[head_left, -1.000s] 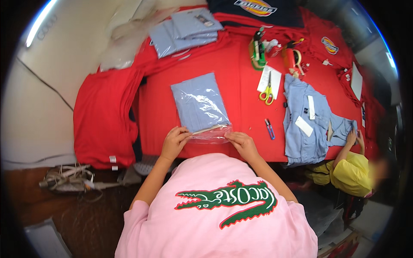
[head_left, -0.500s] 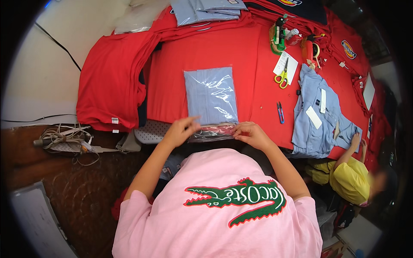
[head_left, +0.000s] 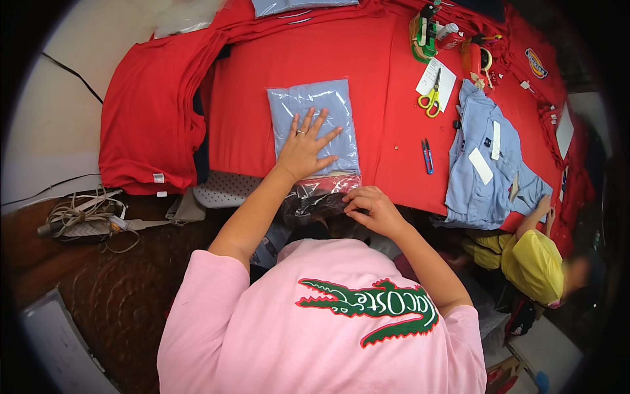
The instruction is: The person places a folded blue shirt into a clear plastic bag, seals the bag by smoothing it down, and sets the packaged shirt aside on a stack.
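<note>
A folded light-blue garment (head_left: 338, 102) lies flat inside a clear plastic bag (head_left: 321, 203) on the red cloth in front of me. My left hand (head_left: 306, 146) rests flat on the bag over the garment, fingers spread, a ring on one finger. At the near right corner of the bag, my right hand (head_left: 373, 207) pinches the loose plastic between thumb and fingers. This empty end of the bag hangs over the table's front edge, crinkled and shiny.
Red garments (head_left: 154, 111) are stacked at left. Yellow-handled scissors (head_left: 430, 98) lie on white paper, near blue snips (head_left: 427, 156) and a green tape dispenser (head_left: 421, 41). At right, a person in yellow (head_left: 535, 269) touches a tagged blue shirt (head_left: 482, 177). Bundled cables (head_left: 85, 213) lie lower left.
My left hand has moved from above the bag's near edge up onto the garment and spread out flat. My right hand stays at the near right corner. The view has shifted a little.
</note>
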Available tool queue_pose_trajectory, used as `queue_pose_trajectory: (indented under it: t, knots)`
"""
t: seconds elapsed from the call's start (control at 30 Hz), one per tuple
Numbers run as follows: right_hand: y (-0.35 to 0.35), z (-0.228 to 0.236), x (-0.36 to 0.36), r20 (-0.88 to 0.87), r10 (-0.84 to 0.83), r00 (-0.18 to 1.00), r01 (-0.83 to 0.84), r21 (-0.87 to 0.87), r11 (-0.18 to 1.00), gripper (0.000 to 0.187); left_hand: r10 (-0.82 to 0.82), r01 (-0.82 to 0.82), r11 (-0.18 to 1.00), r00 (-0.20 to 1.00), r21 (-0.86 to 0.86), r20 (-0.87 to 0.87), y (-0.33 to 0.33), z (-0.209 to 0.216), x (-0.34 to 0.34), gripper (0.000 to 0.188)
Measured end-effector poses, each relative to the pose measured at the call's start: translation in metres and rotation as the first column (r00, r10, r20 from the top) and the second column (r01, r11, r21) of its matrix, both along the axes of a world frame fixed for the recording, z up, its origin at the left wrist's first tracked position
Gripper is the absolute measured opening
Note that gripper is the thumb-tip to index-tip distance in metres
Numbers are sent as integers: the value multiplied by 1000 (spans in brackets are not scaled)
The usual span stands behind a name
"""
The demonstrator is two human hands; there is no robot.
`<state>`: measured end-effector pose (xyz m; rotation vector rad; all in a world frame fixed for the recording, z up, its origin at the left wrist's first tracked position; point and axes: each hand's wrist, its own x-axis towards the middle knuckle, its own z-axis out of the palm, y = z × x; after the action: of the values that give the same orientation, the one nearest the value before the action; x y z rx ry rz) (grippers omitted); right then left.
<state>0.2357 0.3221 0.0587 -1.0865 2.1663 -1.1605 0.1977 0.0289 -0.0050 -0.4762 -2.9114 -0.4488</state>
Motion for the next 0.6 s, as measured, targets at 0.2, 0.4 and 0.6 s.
queue_pose_trajectory:
  t: [0.2,0.4,0.6]
  knots:
    - [-8,2,-8,20,-31,999,33,-82,996,9,-7,7,994,1000,108,0,-5,18,16,87]
    - [-12,-9,-31,303,-48,952,44,20,999,7,-346,293,921,918,256,195,2,34,130,75]
    - [-30,-5,-47,506,-252,825,310,-32,950,8,168,-181,918,983,352,67,2,32,174,31]
